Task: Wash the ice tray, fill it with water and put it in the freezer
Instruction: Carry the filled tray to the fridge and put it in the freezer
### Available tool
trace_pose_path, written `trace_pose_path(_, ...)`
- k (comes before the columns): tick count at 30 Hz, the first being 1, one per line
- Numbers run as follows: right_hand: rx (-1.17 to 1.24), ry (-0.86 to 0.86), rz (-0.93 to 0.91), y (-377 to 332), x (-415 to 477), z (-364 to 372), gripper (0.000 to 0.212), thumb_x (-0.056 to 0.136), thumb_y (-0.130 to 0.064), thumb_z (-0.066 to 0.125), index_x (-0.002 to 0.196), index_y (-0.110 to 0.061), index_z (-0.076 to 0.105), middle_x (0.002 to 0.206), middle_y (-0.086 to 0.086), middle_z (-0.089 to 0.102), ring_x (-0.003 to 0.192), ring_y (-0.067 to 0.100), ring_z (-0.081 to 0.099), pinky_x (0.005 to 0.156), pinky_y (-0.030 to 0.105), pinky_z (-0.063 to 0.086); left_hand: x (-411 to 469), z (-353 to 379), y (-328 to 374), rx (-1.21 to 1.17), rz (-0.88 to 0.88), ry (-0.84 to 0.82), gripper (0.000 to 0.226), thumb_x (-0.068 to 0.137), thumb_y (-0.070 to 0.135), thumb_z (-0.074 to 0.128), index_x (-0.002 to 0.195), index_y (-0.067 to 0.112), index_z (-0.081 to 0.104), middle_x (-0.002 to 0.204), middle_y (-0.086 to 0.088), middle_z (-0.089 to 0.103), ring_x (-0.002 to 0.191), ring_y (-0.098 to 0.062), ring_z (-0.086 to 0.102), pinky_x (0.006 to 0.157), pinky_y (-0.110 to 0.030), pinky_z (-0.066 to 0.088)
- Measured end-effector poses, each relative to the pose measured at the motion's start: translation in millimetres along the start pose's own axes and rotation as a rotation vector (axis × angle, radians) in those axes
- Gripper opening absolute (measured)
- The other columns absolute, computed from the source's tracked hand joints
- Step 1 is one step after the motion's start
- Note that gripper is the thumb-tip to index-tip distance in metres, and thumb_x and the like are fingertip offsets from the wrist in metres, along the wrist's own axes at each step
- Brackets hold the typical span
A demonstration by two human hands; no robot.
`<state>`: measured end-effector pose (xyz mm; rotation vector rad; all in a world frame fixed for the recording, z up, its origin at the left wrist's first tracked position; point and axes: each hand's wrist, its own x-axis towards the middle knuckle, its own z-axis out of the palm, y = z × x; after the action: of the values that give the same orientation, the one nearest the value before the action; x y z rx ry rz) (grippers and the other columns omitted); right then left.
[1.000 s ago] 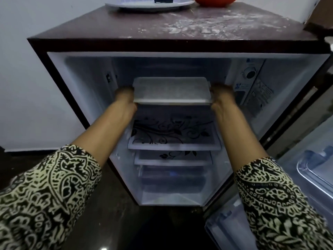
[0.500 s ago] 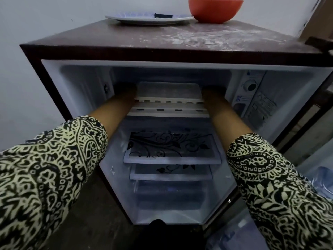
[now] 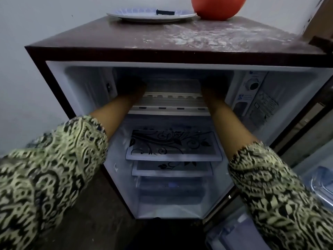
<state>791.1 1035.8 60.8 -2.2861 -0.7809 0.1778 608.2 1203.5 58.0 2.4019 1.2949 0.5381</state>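
Note:
The white ice tray [image 3: 173,87] lies level deep inside the freezer compartment [image 3: 86,83] at the top of the open fridge. Its front rim with small notches shows just above the compartment's floor edge. My left hand [image 3: 133,87] is at the tray's left end and my right hand [image 3: 213,86] at its right end. Both hands are in dark shadow, so their fingers are hard to make out. They appear to hold the tray's two short ends.
Below the freezer are two glass shelves [image 3: 173,145] with black floral print and a clear drawer [image 3: 171,195]. The open door [image 3: 320,186] with its bins stands at the right. On the fridge's dusty top [image 3: 162,38] sit a plate [image 3: 151,15] and an orange bowl [image 3: 216,6].
Both hands have carried the tray from in front of the fridge into the freezer compartment and pushed it further back. My head has moved closer.

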Motion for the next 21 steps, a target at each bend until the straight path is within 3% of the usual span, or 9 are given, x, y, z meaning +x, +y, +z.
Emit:
trace_pose_path(2, -0.035, 0.051, -0.076, 1, -10, 0, 0.039, 0.101, -0.011, 0.032, 0.138, -0.008, 0.043, 0.136, 0.016, 0.049, 0.111, 0.030, 0.051, 0.077, 0.026, 0.035, -14, 4, 3, -0.010, 0.042, -0.012, 0.041, 0.103, 0.026, 0.036, 0.139, 0.010, 0.047, 0.144, -0.017, 0.046, 0.128, -0.035, 0.043, 0.108, -0.039, 0.034)
trace_pose_path(4, -0.013, -0.001, -0.137, 12, -27, 6, 0.047, 0.099, -0.010, 0.036, 0.146, -0.015, 0.032, 0.150, 0.010, 0.036, 0.127, 0.028, 0.043, 0.086, 0.021, 0.035, -34, 13, -2, 0.014, 0.107, -0.048, 0.050, 0.104, 0.030, 0.036, 0.152, 0.016, 0.028, 0.159, -0.010, 0.023, 0.144, -0.030, 0.023, 0.117, -0.038, 0.020)
trace_pose_path(6, -0.099, -0.065, -0.223, 21, -41, 15, 0.052, 0.100, -0.014, 0.038, 0.150, -0.015, 0.025, 0.157, 0.008, 0.020, 0.140, 0.026, 0.027, 0.107, 0.024, 0.028, -50, 18, -9, 0.118, 0.160, -0.076, 0.055, 0.104, 0.034, 0.034, 0.154, 0.017, 0.019, 0.162, -0.009, 0.011, 0.148, -0.029, 0.012, 0.119, -0.040, 0.014)
trace_pose_path(8, -0.264, -0.111, -0.270, 27, -47, 24, 0.056, 0.102, -0.025, 0.036, 0.153, -0.015, 0.014, 0.160, 0.009, 0.007, 0.146, 0.026, 0.014, 0.117, 0.038, 0.018, -58, 23, -14, 0.216, 0.172, -0.096, 0.059, 0.104, 0.039, 0.031, 0.156, 0.018, 0.010, 0.163, -0.008, 0.005, 0.149, -0.028, 0.008, 0.119, -0.043, 0.012)
trace_pose_path(11, -0.391, -0.099, -0.268, 26, -51, 30, 0.058, 0.103, -0.036, 0.028, 0.153, -0.017, 0.006, 0.161, 0.008, -0.001, 0.147, 0.025, 0.009, 0.117, 0.045, 0.014, -63, 22, -12, 0.273, 0.182, -0.097, 0.062, 0.104, 0.044, 0.026, 0.156, 0.019, 0.005, 0.163, -0.007, 0.003, 0.149, -0.027, 0.007, 0.119, -0.047, 0.010)
trace_pose_path(21, -0.484, -0.119, -0.189, 13, -36, 28, 0.058, 0.103, -0.042, 0.019, 0.153, -0.019, 0.005, 0.161, 0.004, -0.002, 0.147, 0.026, 0.005, 0.116, 0.050, 0.010, -46, 15, 7, 0.353, 0.128, -0.192, 0.070, 0.100, 0.058, 0.021, 0.155, 0.020, 0.001, 0.164, -0.005, -0.001, 0.149, -0.026, 0.004, 0.118, -0.049, 0.009)
